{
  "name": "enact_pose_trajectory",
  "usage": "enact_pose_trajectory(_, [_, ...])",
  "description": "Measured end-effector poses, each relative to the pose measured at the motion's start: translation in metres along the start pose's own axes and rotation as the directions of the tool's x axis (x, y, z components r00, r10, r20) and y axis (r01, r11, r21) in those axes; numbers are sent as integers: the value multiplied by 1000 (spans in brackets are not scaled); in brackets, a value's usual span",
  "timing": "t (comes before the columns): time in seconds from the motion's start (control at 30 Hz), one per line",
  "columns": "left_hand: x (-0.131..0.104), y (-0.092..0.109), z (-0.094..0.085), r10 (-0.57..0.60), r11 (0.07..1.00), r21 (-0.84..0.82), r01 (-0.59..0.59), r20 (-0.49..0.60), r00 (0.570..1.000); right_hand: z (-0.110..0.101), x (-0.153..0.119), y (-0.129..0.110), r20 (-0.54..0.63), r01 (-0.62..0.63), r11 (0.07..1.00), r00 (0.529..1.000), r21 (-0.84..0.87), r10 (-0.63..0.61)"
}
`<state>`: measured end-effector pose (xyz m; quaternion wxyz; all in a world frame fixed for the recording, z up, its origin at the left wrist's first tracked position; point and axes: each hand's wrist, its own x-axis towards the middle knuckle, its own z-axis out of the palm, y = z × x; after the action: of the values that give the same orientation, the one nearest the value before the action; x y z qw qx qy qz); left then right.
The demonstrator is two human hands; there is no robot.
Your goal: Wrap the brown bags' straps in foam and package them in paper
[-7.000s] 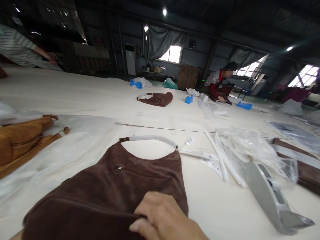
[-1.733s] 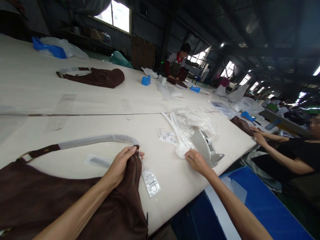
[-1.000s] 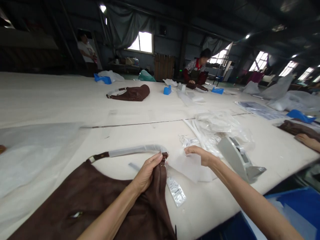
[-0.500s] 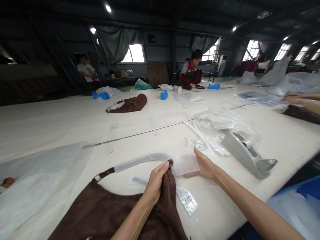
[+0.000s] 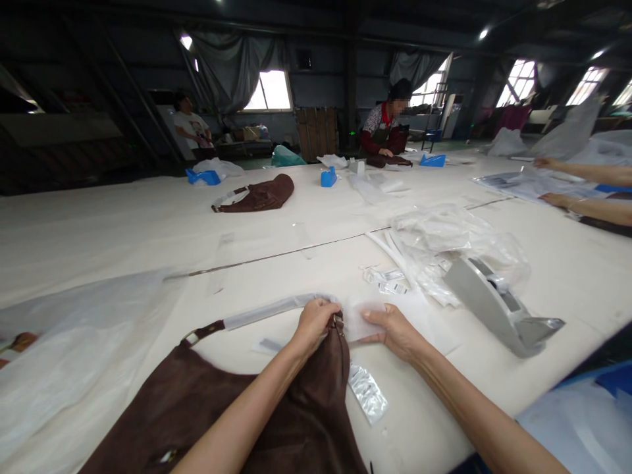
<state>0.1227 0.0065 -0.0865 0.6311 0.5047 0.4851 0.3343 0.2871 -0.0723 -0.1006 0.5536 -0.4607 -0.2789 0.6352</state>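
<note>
A dark brown handbag (image 5: 232, 401) lies on the table in front of me, its strap (image 5: 276, 311) wrapped in white film. My left hand (image 5: 316, 326) pinches the bag at the strap's right end, by the metal buckle. Between the thumb and fingers of my right hand (image 5: 392, 329) is a translucent sheet of wrapping paper (image 5: 363, 319), which reaches to the buckle. A clear packet with a silvery look (image 5: 368, 393) lies against the bag's right side.
A grey tape dispenser (image 5: 494, 306) stands to the right, beside crumpled plastic bags (image 5: 459, 237). Small labelled packets (image 5: 390, 280) lie beyond my right hand. Another brown handbag (image 5: 259, 195) rests farther back. A co-worker's hands (image 5: 557, 197) are at the right edge; two people stand behind the table.
My right hand has moved left, closer to the buckle, with the sheet. My left hand has shifted slightly up onto the strap end. The view has turned a little left.
</note>
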Motion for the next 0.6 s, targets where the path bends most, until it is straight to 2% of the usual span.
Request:
enact_pose_trajectory(0.1, [0,-2,-3,97,995,-21,-98,-39,995,-4,4,-4,-47,2,1000,999,7,-2])
enact_pose_trajectory(0.17, [-2,-2,-7,157,987,-30,-158,-51,986,-6,9,-7,-152,36,999,988,31,-31])
enact_pose_trajectory(0.23, [-3,0,-12,192,981,-31,-194,-62,979,-6,16,-9,-281,96,994,957,60,-76])
enact_pose_trajectory(0.3, [-4,1,-15,201,979,-31,-203,-56,978,-1,22,-9,-343,138,987,934,78,-104])
enact_pose_trajectory(0.37, [-3,3,-15,194,980,-37,-195,-34,980,9,27,-5,-297,113,989,951,92,-81])
enact_pose_trajectory(0.47, [-4,7,-14,185,981,-53,-185,-11,983,24,30,5,-83,-6,994,996,112,16])
enact_pose_trajectory(0.53, [-5,9,-14,183,981,-61,-183,-4,983,31,29,10,45,-55,988,998,147,48])
enact_pose_trajectory(0.6, [-5,11,-14,175,983,-64,-174,11,984,35,28,14,136,-55,979,990,198,28])
